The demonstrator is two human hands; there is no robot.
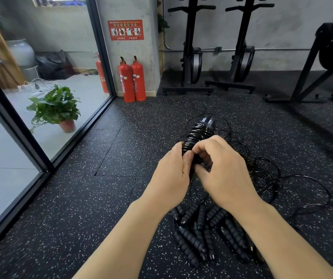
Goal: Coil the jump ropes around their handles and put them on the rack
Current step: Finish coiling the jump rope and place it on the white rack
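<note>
Left hand (174,168) grips wrapped handle bundle (198,135) as anchor; right hand (220,168) pinches cord at its base, probably to hold tension.

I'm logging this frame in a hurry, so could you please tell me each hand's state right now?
Left hand: closed, gripping the handles.
Right hand: closed, pinching the rope wound on them.
</note>
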